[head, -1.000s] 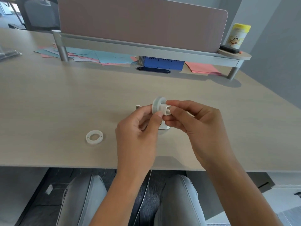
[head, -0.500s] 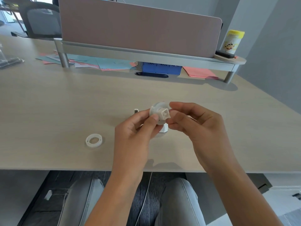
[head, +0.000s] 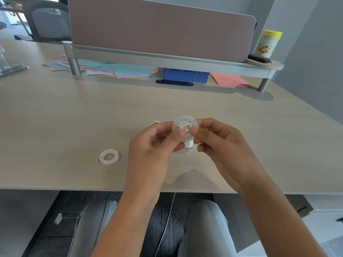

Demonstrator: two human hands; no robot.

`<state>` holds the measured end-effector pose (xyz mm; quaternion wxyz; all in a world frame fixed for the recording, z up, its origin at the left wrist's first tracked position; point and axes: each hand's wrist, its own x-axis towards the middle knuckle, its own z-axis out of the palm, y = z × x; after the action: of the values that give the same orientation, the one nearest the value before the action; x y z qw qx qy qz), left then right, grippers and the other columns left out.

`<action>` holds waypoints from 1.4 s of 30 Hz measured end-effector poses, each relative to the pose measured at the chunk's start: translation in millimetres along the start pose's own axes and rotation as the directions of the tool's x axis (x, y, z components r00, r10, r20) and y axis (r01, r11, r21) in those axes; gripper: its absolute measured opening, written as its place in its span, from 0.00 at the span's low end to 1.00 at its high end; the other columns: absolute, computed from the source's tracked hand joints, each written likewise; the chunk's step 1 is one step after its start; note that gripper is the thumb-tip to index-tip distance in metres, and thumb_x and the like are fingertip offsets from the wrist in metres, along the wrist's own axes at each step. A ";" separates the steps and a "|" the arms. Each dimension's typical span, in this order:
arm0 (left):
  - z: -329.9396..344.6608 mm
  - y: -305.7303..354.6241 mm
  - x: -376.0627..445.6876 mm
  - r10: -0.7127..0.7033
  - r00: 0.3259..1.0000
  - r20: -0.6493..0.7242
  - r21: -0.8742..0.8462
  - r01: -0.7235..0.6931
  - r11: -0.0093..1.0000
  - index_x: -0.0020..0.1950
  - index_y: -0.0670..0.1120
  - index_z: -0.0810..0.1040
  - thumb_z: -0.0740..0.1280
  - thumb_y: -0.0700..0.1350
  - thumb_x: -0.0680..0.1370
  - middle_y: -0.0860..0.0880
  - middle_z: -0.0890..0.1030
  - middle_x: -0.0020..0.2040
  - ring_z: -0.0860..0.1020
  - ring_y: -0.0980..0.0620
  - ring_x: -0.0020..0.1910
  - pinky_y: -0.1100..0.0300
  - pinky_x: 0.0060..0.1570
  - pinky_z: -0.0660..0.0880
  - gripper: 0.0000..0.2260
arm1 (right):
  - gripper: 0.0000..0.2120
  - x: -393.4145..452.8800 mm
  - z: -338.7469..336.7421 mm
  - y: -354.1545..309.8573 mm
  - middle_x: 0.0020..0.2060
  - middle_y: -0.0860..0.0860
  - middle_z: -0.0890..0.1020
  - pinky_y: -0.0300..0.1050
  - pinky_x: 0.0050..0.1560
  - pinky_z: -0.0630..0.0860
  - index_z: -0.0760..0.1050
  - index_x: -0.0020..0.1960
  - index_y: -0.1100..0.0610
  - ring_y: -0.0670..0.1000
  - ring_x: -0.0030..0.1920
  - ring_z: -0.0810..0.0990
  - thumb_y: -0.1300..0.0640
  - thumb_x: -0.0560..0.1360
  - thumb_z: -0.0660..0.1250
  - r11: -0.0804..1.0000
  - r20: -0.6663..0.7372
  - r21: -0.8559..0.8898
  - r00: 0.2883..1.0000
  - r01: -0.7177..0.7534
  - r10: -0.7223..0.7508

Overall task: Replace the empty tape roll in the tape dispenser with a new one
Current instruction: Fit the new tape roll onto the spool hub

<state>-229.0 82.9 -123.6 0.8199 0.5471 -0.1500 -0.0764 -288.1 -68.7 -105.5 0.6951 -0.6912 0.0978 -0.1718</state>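
Both hands hold a small white round spool (head: 184,125) with a square hub facing me, lifted just above the desk. My left hand (head: 154,145) pinches its left rim with thumb and fingers. My right hand (head: 219,143) grips the hub from the right with fingertips. Behind and under my hands a white dispenser body (head: 189,145) stands on the desk, mostly hidden. A white tape ring (head: 109,157) lies flat on the desk, left of my left hand, apart from it.
The wooden desk (head: 74,117) has its front edge close to my wrists. At the back stand a pink divider panel (head: 159,30) on a grey shelf, coloured papers (head: 118,68), a blue box (head: 185,75) and a yellow-lidded canister (head: 268,43).
The spool has turned in my fingers: its flat face and hub now point toward me instead of sideways. Both hands stayed close together above the dispenser.
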 end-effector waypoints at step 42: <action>10.2 -2.1 -0.2 -0.018 0.997 -0.072 0.038 0.021 0.999 0.46 0.45 0.88 0.79 0.42 0.71 0.47 0.89 0.41 0.87 0.51 0.42 0.46 0.54 0.85 0.05 | 0.16 2.9 -1.7 15.5 0.52 0.55 0.89 0.48 0.54 0.79 0.87 0.57 0.60 0.52 0.53 0.85 0.53 0.72 0.75 0.994 -0.018 0.106 0.999 0.035 -0.033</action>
<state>-232.5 73.2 -122.0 0.8134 0.5666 -0.1167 -0.0617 -284.5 -71.6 -120.6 0.7272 -0.6531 0.0824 -0.1942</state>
